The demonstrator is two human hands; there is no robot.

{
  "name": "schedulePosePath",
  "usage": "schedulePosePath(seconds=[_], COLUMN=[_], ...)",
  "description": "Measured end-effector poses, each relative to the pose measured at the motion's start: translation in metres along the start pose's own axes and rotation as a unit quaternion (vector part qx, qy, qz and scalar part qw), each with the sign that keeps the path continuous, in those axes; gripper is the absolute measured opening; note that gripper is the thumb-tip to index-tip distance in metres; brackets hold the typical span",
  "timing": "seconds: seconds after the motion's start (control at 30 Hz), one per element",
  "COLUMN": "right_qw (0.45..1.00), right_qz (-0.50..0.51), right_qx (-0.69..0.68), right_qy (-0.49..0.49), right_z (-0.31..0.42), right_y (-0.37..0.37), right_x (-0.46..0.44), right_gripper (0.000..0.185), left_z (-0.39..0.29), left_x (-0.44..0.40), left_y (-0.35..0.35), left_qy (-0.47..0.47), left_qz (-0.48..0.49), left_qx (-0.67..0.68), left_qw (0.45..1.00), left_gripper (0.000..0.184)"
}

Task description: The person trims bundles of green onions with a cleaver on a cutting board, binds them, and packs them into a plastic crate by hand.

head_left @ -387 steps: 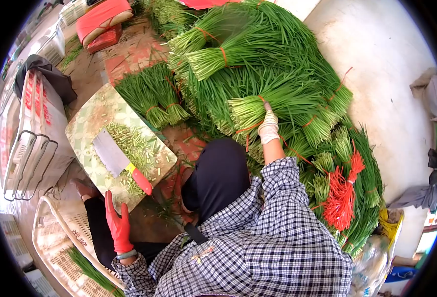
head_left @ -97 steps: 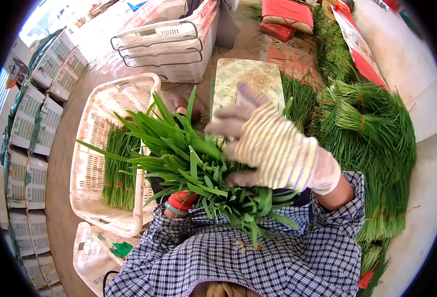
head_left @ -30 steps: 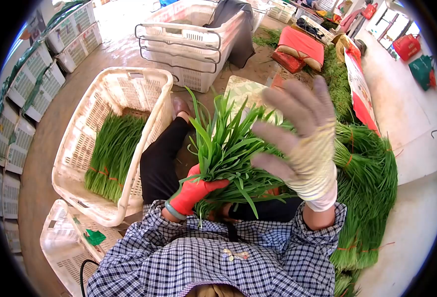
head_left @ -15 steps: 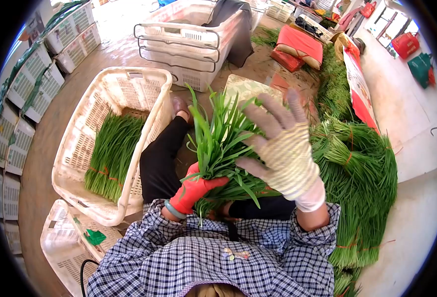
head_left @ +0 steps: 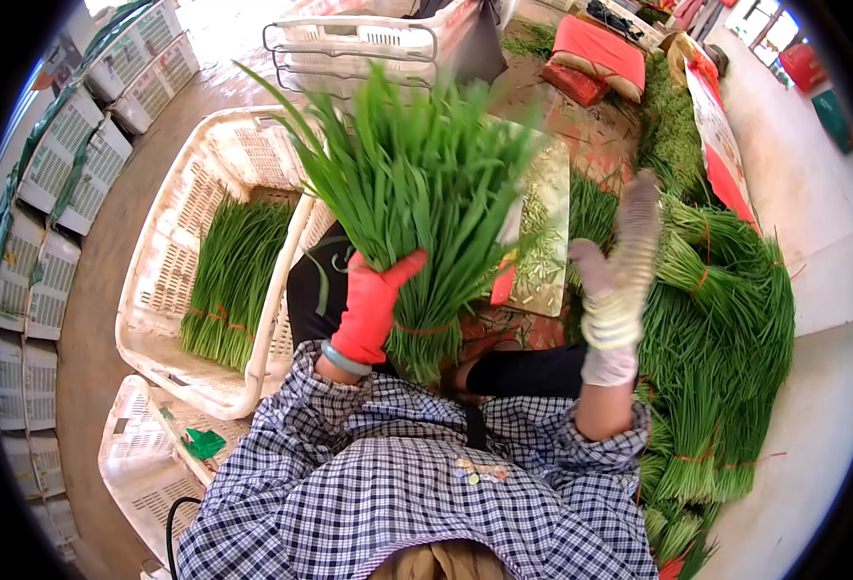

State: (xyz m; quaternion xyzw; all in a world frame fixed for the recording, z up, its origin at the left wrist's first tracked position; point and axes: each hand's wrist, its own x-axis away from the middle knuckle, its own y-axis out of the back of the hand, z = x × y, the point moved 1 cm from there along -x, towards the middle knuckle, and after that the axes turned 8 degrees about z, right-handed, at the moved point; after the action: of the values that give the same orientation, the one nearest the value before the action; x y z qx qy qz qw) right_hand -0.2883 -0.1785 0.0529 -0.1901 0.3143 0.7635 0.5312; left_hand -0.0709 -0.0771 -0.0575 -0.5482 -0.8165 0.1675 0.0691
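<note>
My left hand (head_left: 370, 307), in a red glove, is closed round a leafy bunch of garlic chives (head_left: 417, 193). The leaves fan away from me, and a red band (head_left: 421, 329) circles the stems near their lower end. To the right, my right hand (head_left: 615, 275), in a striped grey and yellow glove, is raised with thumb and fingers stretched out, holding nothing. Between the hands lies a pale board (head_left: 552, 222) strewn with short cut stem pieces. On it rests a red handle (head_left: 504, 282), perhaps a knife's, partly hidden by the leaves.
Left of my leg stands a white plastic crate (head_left: 146, 290) with banded chives (head_left: 233, 280) inside. Another crate (head_left: 141, 464) is below it. Heaped bundles (head_left: 716, 358) lie along the right wall. Stacked crates (head_left: 359, 43) and a red cushion (head_left: 595, 53) are farther off.
My left hand has raised the bunch, and its leaves now spread wide. My right hand has moved away from the leaves to the right. More of the board shows.
</note>
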Motion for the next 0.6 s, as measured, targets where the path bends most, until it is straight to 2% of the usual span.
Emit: schedulePosePath(seconds=[0.03, 0.1, 0.17, 0.2, 0.23, 0.27, 0.3, 0.33, 0.37, 0.4, 0.43, 0.6], right_qw=[0.988, 0.963, 0.947, 0.947, 0.952, 0.808, 0.84, 0.909, 0.966, 0.975, 0.974, 0.971], right_qz=[-0.047, -0.009, 0.022, 0.013, 0.186, 0.251, 0.21, 0.156, 0.063, -0.008, -0.037, -0.062], right_qx=[-0.094, -0.122, -0.216, -0.218, 0.171, 0.532, 0.498, 0.373, 0.18, 0.045, -0.005, -0.039], right_qy=[-0.117, -0.241, -0.237, -0.237, -0.173, -0.027, -0.036, -0.101, -0.175, -0.216, -0.225, -0.228], right_z=[-0.019, -0.054, -0.063, -0.089, -0.113, -0.136, -0.141, -0.143, -0.145, -0.147, -0.146, -0.148], right_y=[-0.011, -0.047, -0.095, -0.1, -0.105, -0.11, -0.099, -0.089, -0.082, -0.079, -0.077, -0.069], right_x=[0.013, 0.035, 0.034, 0.032, 0.028, 0.025, 0.026, 0.023, 0.023, 0.022, 0.022, 0.023], right_gripper=[0.098, 0.107, 0.09, 0.09, 0.07, 0.053, 0.049, 0.046, 0.043, 0.039, 0.036, 0.021], left_z=[-0.002, -0.009, -0.011, 0.002, -0.001, -0.005, -0.008, -0.016, -0.017, -0.018, -0.018, -0.01], left_x=[-0.005, -0.008, -0.011, -0.012, -0.013, -0.015, -0.016, -0.021, -0.022, -0.023, -0.023, -0.026], left_y=[-0.002, -0.013, -0.026, -0.022, -0.019, -0.011, -0.006, -0.009, -0.007, -0.003, 0.0, 0.01], left_qy=[-0.004, -0.011, -0.094, -0.115, -0.116, -0.102, -0.088, -0.081, -0.082, -0.062, -0.041, 0.01], left_qz=[-0.009, 0.006, 0.079, 0.061, 0.068, 0.025, -0.019, -0.057, -0.057, -0.052, -0.048, -0.048], left_qx=[0.044, 0.027, -0.07, -0.118, -0.122, -0.085, -0.047, -0.004, -0.005, 0.067, 0.14, 0.129], left_qw=[0.999, 1.0, 0.99, 0.984, 0.983, 0.991, 0.995, 0.995, 0.995, 0.994, 0.988, 0.99], left_gripper=[0.031, 0.03, 0.031, 0.029, 0.029, 0.029, 0.029, 0.027, 0.027, 0.027, 0.027, 0.033])
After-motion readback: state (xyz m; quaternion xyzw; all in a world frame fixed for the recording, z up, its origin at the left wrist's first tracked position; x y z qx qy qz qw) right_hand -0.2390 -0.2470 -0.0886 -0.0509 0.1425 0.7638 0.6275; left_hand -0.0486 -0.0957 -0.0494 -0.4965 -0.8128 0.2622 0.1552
